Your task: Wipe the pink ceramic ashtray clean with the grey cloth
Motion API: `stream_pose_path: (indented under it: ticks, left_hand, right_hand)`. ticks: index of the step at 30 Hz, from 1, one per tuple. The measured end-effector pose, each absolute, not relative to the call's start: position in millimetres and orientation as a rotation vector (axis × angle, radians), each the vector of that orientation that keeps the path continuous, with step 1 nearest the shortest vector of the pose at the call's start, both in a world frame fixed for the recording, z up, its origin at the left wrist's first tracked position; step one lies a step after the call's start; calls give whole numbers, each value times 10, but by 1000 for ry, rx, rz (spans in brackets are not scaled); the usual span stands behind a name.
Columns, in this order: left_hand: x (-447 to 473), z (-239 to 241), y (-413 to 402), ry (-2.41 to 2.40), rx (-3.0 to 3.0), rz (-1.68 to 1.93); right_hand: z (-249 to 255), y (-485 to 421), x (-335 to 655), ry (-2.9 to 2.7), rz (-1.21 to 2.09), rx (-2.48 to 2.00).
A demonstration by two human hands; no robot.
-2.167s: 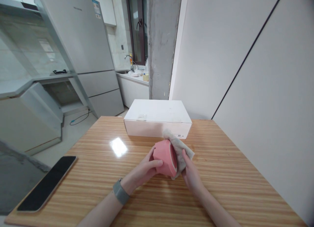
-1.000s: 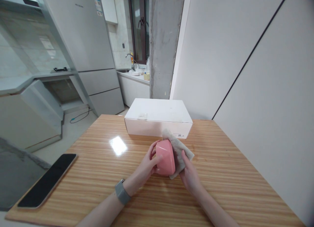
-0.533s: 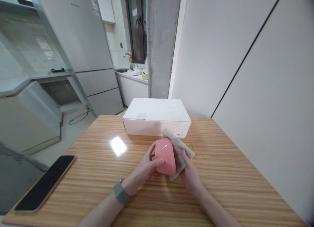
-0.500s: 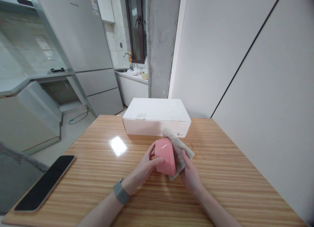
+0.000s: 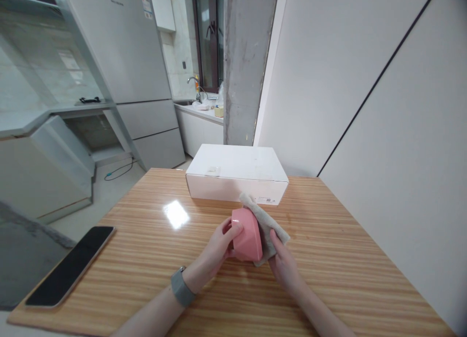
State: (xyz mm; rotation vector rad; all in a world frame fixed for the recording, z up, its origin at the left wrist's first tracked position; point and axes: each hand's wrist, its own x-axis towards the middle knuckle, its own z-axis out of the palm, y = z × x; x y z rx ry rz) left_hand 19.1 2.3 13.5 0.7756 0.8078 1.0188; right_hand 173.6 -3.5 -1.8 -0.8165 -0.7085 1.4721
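My left hand (image 5: 221, 242) curls its fingers around a pink container (image 5: 248, 237), tipped on its side just below the middle of the frame. My right hand (image 5: 284, 264) pinches a grey cloth (image 5: 268, 226) against it. Beneath stretches a striped wooden table (image 5: 365, 264), glare shining left of centre, with a white box (image 5: 237, 174) at its far edge and a black phone (image 5: 71, 266) at lower left. A silver fridge (image 5: 124, 50) fills the upper left; a concrete pillar (image 5: 248, 69) stands at upper centre, white wall (image 5: 383, 118) rightward. The small things near the faucet (image 5: 193, 79) I can't quite make out.
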Motion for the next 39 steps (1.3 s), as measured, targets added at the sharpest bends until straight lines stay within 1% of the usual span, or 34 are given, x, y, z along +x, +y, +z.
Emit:
stream_pose_path:
  ticks: [5, 9, 20, 27, 33, 39]
  left_hand:
    - [226, 180, -5, 748, 744, 1037]
    - [208, 211, -17, 651, 864, 1010]
    - [122, 130, 98, 830, 1022, 1032]
    - [147, 62, 101, 848, 910, 1117]
    - [155, 135, 83, 714, 695, 1050]
    - [157, 178, 43, 671, 779, 1047]
  right_hand:
    - [-10, 3, 1744, -646, 1535, -853]
    - [30, 28, 1757, -573, 1446, -922]
    - [56, -19, 1750, -583, 1530, -858]
    - [51, -64, 1755, -642, 1489, -866]
    - [12, -76, 1763, -841, 1482, -735]
    - [-12, -35, 1787, -679, 1469, -862]
